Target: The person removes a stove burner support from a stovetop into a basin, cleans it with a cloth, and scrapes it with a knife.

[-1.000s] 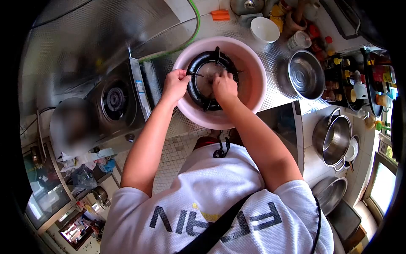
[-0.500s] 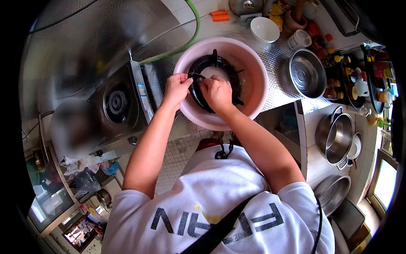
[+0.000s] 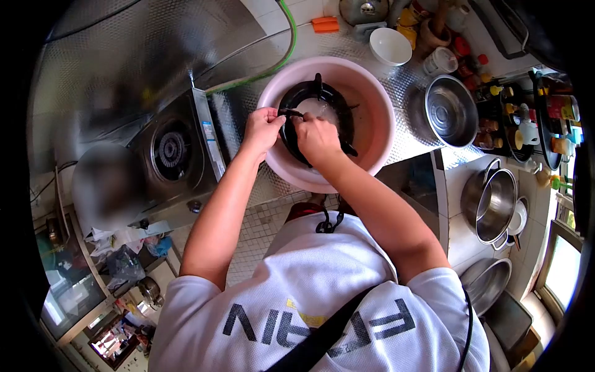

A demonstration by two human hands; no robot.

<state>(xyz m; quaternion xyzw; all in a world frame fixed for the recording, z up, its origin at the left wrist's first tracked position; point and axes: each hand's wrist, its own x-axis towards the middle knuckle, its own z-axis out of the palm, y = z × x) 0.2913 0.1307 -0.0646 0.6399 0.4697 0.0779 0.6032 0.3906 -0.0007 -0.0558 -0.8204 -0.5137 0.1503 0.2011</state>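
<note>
A round black pan support [image 3: 344, 115] with upright prongs, the kind from a gas stove, sits in a pink basin [image 3: 385, 111] with some water at its bottom. My left hand [image 3: 261, 132], at the basin's left side, pinches one prong between thumb and fingertips. Close beside it, my right hand [image 3: 318, 139] reaches over the ring with its fingers curled against the same prong. Whatever small thing may be inside the right fingers is hidden from me.
Left of the basin is a gas stove with a bare burner [image 3: 170, 152]. A green hose [image 3: 292, 40] runs behind. Orange cloth [image 3: 325, 25], a white bowl [image 3: 390, 47] and a steel basin [image 3: 447, 111] stand on the metal counter. Pots [image 3: 489, 201] hang at right.
My right hand has shifted very slightly along the prong, with its fingers curled in more. My left hand keeps its pinch. The whole view has drifted a little.
</note>
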